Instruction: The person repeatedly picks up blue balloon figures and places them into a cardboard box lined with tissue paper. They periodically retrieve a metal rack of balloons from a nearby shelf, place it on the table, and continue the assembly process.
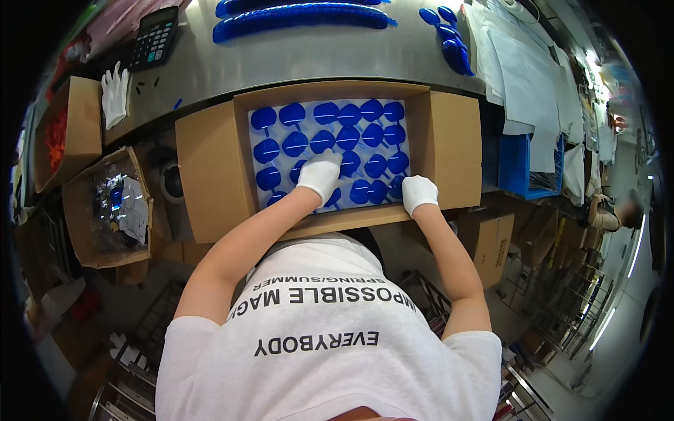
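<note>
An open cardboard box [456,147] stands in front of me with its flaps folded out. Rows of glossy blue rounded pieces [265,150], shaped like tinted lenses with short stems, lie in it on a white layer [270,133]. White gloves cover both hands. Over the middle rows is my left hand [321,177], its fingers drawn together among the blue pieces; what they grip is hidden. My right hand [420,192] is closed at the box's near right corner, beside the last blue piece of the front row. Whether it holds anything does not show.
Long stacks of blue lens-like pieces [302,22] lie on the metal table [281,63]. A calculator [154,38] and a white glove [115,96] are at far left. Left stands a carton with clear wrap [109,210]; right, a blue crate [523,168] under white sheets [519,77].
</note>
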Demonstrator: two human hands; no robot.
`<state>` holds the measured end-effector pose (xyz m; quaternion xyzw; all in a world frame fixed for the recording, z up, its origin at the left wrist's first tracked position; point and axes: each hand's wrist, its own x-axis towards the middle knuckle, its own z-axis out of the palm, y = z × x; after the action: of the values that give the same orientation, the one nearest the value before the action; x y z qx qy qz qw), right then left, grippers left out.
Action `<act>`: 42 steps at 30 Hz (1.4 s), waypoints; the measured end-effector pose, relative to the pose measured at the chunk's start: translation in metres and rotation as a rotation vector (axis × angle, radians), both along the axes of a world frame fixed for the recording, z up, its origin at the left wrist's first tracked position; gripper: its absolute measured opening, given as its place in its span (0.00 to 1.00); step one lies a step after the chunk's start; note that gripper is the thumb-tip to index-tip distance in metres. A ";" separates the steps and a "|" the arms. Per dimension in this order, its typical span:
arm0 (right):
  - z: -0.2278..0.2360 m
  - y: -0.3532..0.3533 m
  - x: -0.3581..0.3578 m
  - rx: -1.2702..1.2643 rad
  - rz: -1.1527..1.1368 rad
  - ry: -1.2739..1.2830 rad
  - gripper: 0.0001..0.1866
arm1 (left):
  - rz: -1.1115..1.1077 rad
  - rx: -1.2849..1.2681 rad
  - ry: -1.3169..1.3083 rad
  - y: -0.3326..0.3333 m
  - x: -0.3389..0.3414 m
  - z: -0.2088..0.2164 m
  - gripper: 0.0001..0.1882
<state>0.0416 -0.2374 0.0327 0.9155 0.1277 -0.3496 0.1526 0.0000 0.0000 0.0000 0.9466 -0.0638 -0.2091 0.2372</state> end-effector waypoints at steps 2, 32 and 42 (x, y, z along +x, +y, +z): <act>0.004 0.009 0.001 0.100 0.027 -0.017 0.11 | -0.011 0.039 -0.041 -0.001 0.004 -0.008 0.21; 0.065 -0.072 0.114 1.240 -0.722 -0.505 0.11 | -0.275 -0.137 0.159 -0.031 -0.021 0.016 0.16; 0.028 -0.209 0.185 0.655 -0.280 -1.276 0.25 | -0.357 -0.092 0.249 -0.039 -0.016 0.009 0.14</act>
<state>0.2270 -0.4465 0.0609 0.9475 -0.0063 0.2919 -0.1302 -0.0164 -0.0389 0.0085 0.8752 -0.2102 -0.3599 0.2455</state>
